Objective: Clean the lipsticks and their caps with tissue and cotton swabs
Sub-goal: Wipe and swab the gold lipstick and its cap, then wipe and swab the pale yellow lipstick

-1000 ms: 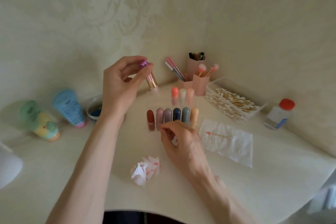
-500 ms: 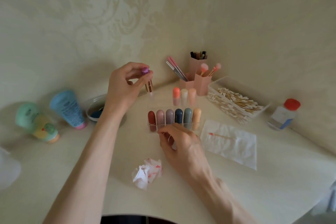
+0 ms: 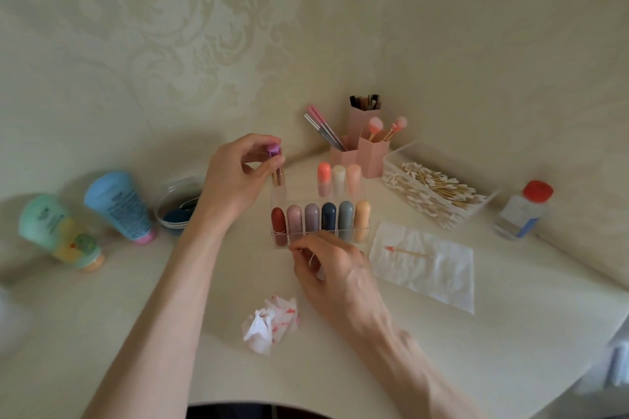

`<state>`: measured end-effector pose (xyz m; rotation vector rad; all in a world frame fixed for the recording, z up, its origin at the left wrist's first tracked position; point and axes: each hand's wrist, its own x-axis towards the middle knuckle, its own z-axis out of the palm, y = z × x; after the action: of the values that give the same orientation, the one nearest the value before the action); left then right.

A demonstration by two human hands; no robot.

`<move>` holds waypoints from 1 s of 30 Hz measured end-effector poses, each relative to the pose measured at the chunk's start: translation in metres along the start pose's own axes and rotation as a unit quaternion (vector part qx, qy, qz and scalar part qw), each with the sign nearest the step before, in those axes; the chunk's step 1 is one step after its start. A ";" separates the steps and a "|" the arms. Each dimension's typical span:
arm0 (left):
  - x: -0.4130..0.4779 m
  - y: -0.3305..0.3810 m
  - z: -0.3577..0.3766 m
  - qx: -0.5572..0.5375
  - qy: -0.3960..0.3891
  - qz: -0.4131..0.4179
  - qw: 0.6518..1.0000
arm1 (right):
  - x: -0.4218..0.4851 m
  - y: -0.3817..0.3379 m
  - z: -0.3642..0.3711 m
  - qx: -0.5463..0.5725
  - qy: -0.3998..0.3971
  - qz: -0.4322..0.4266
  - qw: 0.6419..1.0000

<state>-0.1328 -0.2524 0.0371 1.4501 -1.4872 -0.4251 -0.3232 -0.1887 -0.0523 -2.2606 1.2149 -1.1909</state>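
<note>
Nine lipsticks [image 3: 328,218] racked as a tenth came down

Over the pale bench [image 3: 442,367], the left hand [image 3: 235,180] had dropped within the last second from a raised, tilted hold to just above the back-left corner of the clear rack [image 3: 280,243]. The purple-topped lipstick [image 3: 275,165] was now upright, the grip pinching it near the top between thumb and fingertips. That suggested this one was cleaned and going back beside the nine. The right hand [image 3: 335,270] had barely moved, held low at the rack's front edge, fingers curled on a white scrap [image 3: 311,260] too small to identify. A flat tissue [image 3: 432,275] lay to its right and a stained crumpled tissue [image 3: 272,321] nearer the person. A used cotton swab [image 3: 408,252] rested on the flat one.
</note>
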 end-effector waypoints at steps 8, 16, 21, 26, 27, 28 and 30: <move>0.005 0.012 0.014 0.276 0.044 0.231 0.932 | 0.000 -0.001 -0.001 0.001 -0.002 0.004 1.000; 0.001 0.026 0.047 0.397 -0.054 0.229 0.887 | 0.001 0.000 -0.003 0.007 0.008 0.007 1.000; 0.008 0.027 0.045 0.345 -0.045 0.224 0.910 | 0.001 -0.001 -0.003 -0.005 0.008 0.006 1.000; 0.011 0.025 0.045 0.334 -0.060 0.195 0.920 | 0.001 -0.001 -0.003 -0.006 -0.001 0.019 1.000; 0.012 0.025 0.045 0.342 -0.071 0.183 0.919 | 0.001 -0.001 -0.003 -0.006 -0.006 0.021 1.000; 0.013 0.026 0.045 0.350 -0.080 0.177 0.916 | 0.000 -0.001 -0.003 -0.006 -0.010 0.022 1.000; 0.015 0.026 0.046 0.360 -0.085 0.183 0.911 | 0.001 -0.001 -0.003 -0.009 -0.012 0.024 1.000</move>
<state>-0.1817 -0.2768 0.0428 1.6471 -2.1447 0.2776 -0.3252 -0.1885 -0.0496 -2.2384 1.2686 -1.1373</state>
